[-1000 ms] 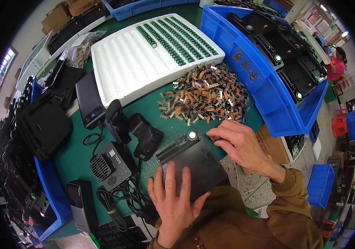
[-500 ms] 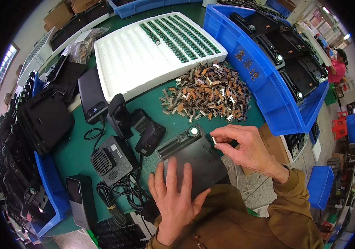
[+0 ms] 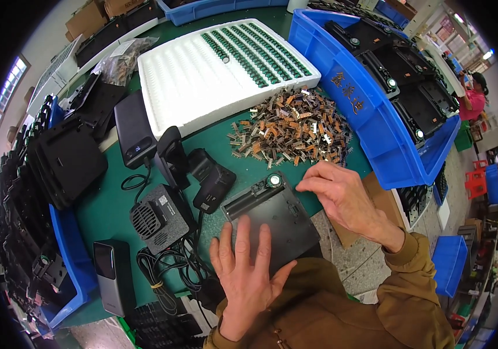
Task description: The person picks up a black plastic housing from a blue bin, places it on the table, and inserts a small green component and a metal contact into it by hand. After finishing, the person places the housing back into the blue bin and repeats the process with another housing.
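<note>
A black plastic housing (image 3: 286,218) lies at the front edge of the green table, with a small round metal-topped part on a green board (image 3: 274,181) at its far corner. My left hand (image 3: 246,264) rests with fingers spread flat on the near left part of this housing, steadying nothing else. Just off its right edge, my right hand (image 3: 342,195) is closed in a pinch. The fingers now hide the small pinned switch seen between them a moment earlier. Beyond the housing spreads a pile of similar small brown and silver pinned switches (image 3: 295,131).
A white foam tray (image 3: 173,110) holds rows of green boards. The blue bin (image 3: 365,116) at right contains black housings. At left stand a power bank (image 3: 132,125), a speaker-like grey box (image 3: 164,218), cables (image 3: 159,279) and stacked black housings (image 3: 65,163). A person (image 3: 474,99) is far right.
My right hand has turned its pinched fingers downward and moved slightly up, hiding the small switch from view. My left hand stays on the housing. The whole view has shifted slightly.
</note>
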Motion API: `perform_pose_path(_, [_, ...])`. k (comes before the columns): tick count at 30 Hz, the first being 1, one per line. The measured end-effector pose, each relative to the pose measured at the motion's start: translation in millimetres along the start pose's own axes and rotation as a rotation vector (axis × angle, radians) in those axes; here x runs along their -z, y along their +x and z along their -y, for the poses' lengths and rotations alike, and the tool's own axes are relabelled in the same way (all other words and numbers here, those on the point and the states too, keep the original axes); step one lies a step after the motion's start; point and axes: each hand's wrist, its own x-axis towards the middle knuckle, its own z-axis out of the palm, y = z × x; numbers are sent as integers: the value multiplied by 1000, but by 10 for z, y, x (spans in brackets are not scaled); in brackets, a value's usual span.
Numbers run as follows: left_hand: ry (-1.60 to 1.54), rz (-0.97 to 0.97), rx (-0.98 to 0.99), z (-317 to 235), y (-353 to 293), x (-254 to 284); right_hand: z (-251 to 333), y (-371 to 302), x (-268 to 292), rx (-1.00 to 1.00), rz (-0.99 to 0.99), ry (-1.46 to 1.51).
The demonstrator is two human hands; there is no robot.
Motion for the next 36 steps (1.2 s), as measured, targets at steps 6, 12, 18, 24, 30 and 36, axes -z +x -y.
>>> perform_pose_path(6, [9,21,9,-8,-9,19,18,-43,-8,-33,1,182])
perform_pose_path(12, [7,27,4,-33,8,14,-21,-51,1,-64,-18,259])
perform_pose_path(18, [-13,17,10,-7,9,27,151,-32,54,-282,75,532])
perform_pose_path(24, [-42,1,-5,20,15,12,267,-18,66,-225,87,430])
perform_pose_path(30, [-45,-14,-11,32,4,1,313,36,-2,-91,105,294])
perform_pose_path(36, [-55,0,-10,19,14,6,313,57,-24,-37,120,247])
